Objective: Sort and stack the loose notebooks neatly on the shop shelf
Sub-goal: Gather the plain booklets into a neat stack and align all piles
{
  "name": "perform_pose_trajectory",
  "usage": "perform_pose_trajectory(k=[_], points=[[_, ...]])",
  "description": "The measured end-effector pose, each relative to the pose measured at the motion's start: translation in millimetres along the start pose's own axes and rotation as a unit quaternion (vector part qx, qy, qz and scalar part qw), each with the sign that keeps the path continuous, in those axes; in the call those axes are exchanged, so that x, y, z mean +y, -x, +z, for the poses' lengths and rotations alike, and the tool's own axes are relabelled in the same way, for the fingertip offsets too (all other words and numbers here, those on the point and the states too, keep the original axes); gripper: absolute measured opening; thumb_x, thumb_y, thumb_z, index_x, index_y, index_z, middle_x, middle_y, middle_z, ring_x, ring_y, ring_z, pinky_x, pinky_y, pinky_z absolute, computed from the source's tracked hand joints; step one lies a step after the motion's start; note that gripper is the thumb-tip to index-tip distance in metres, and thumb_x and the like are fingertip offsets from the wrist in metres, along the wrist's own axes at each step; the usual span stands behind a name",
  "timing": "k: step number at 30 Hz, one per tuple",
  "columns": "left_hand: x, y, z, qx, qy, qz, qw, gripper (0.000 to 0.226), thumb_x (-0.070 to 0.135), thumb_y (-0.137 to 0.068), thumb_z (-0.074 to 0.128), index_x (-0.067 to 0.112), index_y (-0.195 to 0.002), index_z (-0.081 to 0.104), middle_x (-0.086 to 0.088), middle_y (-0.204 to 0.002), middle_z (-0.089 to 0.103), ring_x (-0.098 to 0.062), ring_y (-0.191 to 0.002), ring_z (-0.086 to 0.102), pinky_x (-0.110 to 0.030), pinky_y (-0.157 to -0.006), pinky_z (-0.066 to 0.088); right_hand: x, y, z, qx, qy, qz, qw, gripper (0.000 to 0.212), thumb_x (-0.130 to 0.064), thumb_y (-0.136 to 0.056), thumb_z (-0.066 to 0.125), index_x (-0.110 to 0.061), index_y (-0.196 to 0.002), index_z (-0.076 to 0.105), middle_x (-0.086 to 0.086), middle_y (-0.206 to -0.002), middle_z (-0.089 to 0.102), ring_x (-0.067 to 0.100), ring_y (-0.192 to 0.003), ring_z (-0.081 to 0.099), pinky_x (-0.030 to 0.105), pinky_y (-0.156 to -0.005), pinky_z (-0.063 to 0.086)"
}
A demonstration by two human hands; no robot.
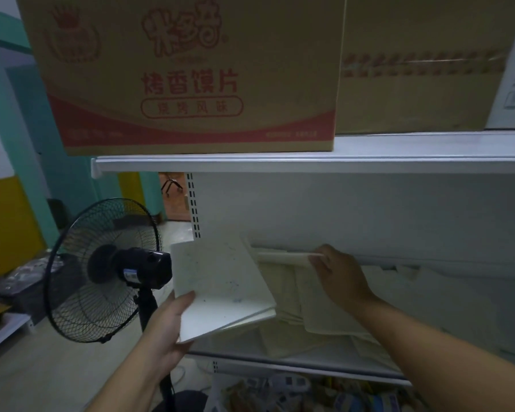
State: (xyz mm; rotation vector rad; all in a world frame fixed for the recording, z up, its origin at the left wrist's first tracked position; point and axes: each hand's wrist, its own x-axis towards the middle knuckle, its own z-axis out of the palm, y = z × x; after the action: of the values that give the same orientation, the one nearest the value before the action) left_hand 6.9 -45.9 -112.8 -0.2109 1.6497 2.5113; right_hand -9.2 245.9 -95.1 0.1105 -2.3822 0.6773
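My left hand [168, 325] grips the near left edge of a small stack of white notebooks [223, 286], tilted up above the left end of the white shop shelf [295, 365]. My right hand [339, 275] pinches the edge of a thin cream notebook [283, 256] lifted just above the shelf. More pale notebooks [312, 316] lie loose and overlapping on the shelf beneath both hands.
A black standing fan [104, 270] is close to the shelf's left end, beside my left hand. The upper shelf [309, 163] carries a printed cardboard box [188, 72] and a plain box [422, 63]. Packaged goods [309, 394] fill the level below.
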Motion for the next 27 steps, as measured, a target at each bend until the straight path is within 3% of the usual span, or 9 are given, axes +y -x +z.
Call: perform_pose_trajectory(k=[5, 8, 11, 13, 17, 20, 23, 25, 27], points=[[16, 7, 31, -0.028, -0.046, 0.053, 0.997, 0.029, 0.006, -0.094, 0.046, 0.029, -0.109, 0.056, -0.003, -0.102, 0.066, -0.024, -0.090, 0.060, -0.033, -0.066, 0.048, -1, 2, -39, 0.125, 0.027, 0.008, 0.992, 0.042, -0.047, -0.089, 0.038, -0.021, -0.092, 0.071, 0.004, -0.086, 0.073, 0.025, -0.081, 0.068, 0.025, -0.060, 0.035], [5, 10, 77, -0.067, -0.068, 0.061, 0.994, 0.031, 0.003, -0.092, 0.047, 0.026, -0.112, 0.050, -0.003, -0.102, 0.063, -0.022, -0.091, 0.059, -0.033, -0.067, 0.048, -12, 13, -65, 0.149, 0.087, -0.085, 0.981, 0.051, -0.052, -0.092, 0.032, -0.023, -0.080, 0.072, -0.002, -0.073, 0.071, 0.019, -0.067, 0.068, 0.020, -0.048, 0.037], [-26, 19, 139, -0.081, -0.092, 0.085, 0.989, 0.032, -0.002, -0.091, 0.047, 0.016, -0.117, 0.046, -0.013, -0.106, 0.062, -0.023, -0.086, 0.061, -0.031, -0.063, 0.047, -12, 42, -74, 0.121, 0.095, -0.202, 0.967, 0.039, -0.038, -0.094, 0.041, -0.021, -0.083, 0.075, -0.003, -0.077, 0.074, 0.015, -0.065, 0.070, 0.021, -0.046, 0.051], [-49, 31, 177, -0.093, -0.087, 0.072, 0.989, 0.031, -0.003, -0.089, 0.048, 0.010, -0.118, 0.048, -0.019, -0.101, 0.065, -0.028, -0.080, 0.065, -0.031, -0.058, 0.050, 1, 66, -85, 0.059, 0.131, -0.220, 0.965, 0.026, -0.036, -0.079, 0.053, -0.024, -0.088, 0.074, -0.008, -0.085, 0.074, 0.012, -0.071, 0.070, 0.019, -0.046, 0.050], [-91, 67, 250, -0.139, -0.036, 0.023, 0.989, 0.017, 0.015, -0.097, 0.047, 0.010, -0.112, 0.050, -0.017, -0.089, 0.068, -0.025, -0.066, 0.069, -0.030, -0.050, 0.053, 44, 113, -135, 0.001, 0.143, -0.183, 0.973, 0.035, -0.044, -0.092, 0.043, -0.025, -0.092, 0.073, -0.012, -0.099, 0.073, 0.008, -0.082, 0.070, 0.018, -0.054, 0.052], [-122, 103, 301, -0.175, -0.042, -0.009, 0.984, 0.018, 0.030, -0.098, 0.044, 0.016, -0.107, 0.052, -0.012, -0.091, 0.067, -0.026, -0.075, 0.067, -0.033, -0.059, 0.054, 74, 144, -187, -0.018, 0.158, -0.134, 0.978, 0.033, -0.049, -0.087, 0.049, -0.027, -0.093, 0.072, -0.012, -0.103, 0.072, 0.008, -0.091, 0.069, 0.020, -0.063, 0.056], [-153, 139, 346, -0.206, -0.075, -0.037, 0.975, 0.020, 0.010, -0.096, 0.048, 0.008, -0.115, 0.053, -0.015, -0.091, 0.064, -0.028, -0.076, 0.063, -0.032, -0.056, 0.052, 97, 178, -237, -0.073, 0.107, -0.071, 0.989, 0.040, -0.058, -0.089, 0.043, -0.028, -0.097, 0.068, -0.011, -0.113, 0.068, 0.005, -0.111, 0.060, 0.024, -0.084, 0.055], [-170, 160, 373, -0.228, -0.090, -0.046, 0.968, 0.031, 0.002, -0.094, 0.047, 0.002, -0.124, 0.052, -0.013, -0.090, 0.064, -0.027, -0.076, 0.061, -0.031, -0.061, 0.049, 119, 198, -273, -0.013, 0.107, 0.010, 0.994, 0.043, -0.059, -0.087, 0.043, -0.030, -0.102, 0.069, -0.015, -0.116, 0.066, -0.003, -0.113, 0.056, 0.024, -0.091, 0.051], [-182, 181, 397, -0.243, -0.116, -0.034, 0.963, 0.039, -0.001, -0.094, 0.046, -0.003, -0.133, 0.047, -0.007, -0.100, 0.062, -0.022, -0.081, 0.059, -0.025, -0.062, 0.046, 152, 211, -312, 0.049, 0.127, 0.131, 0.982, 0.054, -0.059, -0.082, 0.041, -0.029, -0.122, 0.060, -0.016, -0.132, 0.055, -0.002, -0.123, 0.045, 0.027, -0.104, 0.042]])
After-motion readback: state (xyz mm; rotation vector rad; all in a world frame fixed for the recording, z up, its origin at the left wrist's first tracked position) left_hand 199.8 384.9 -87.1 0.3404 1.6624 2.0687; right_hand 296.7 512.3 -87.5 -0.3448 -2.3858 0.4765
